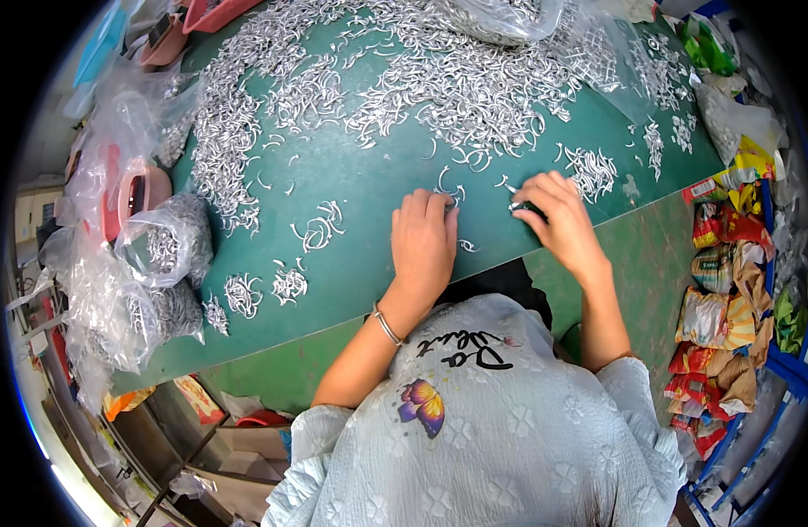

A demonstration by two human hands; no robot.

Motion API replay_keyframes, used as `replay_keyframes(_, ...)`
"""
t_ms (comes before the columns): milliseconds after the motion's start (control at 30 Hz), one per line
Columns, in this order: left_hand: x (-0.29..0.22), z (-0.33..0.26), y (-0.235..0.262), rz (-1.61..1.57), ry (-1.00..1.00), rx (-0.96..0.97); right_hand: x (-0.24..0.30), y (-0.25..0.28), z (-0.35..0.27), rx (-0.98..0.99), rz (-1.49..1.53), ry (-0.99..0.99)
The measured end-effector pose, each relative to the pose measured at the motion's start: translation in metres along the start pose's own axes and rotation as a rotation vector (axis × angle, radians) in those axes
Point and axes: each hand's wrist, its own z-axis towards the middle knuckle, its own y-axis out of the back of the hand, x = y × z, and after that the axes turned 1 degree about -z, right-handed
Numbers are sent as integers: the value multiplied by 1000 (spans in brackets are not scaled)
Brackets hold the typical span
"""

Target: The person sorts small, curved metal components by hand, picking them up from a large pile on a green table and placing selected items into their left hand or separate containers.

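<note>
Small curved silver metal pieces (474, 114) lie heaped over the far part of a green table (360, 176). My left hand (424, 233) rests on the table with its fingers together and curled down; the fingertips are beside a few loose pieces, and what they may hold is hidden. Farther right, my right hand (560, 220) is closed in a pinch, with a small silver curved piece (515, 205) at its thumb and index fingertips. A small pile of pieces (590, 173) lies just beyond that hand. Another single piece (467, 246) sits beside my left wrist.
Several small clusters (243, 295) lie near the left front edge. Clear plastic bags filled with pieces (162, 241) and a pink container (145, 191) stand at the left. Another bag (509, 22) lies on the far heap. Colourful packets (716, 316) are stacked right of the table.
</note>
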Motion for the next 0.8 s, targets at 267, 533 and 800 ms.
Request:
replay_keyframes(267,-13,-31,31,-137,88,137,15,-20,-4,23,11,28)
replay_keyframes(533,-14,-41,17,-131,50,246,23,-25,-1,-7,47,12)
replay_keyframes(800,-12,-45,13,-153,28,97,20,-30,-5,-28,77,-8)
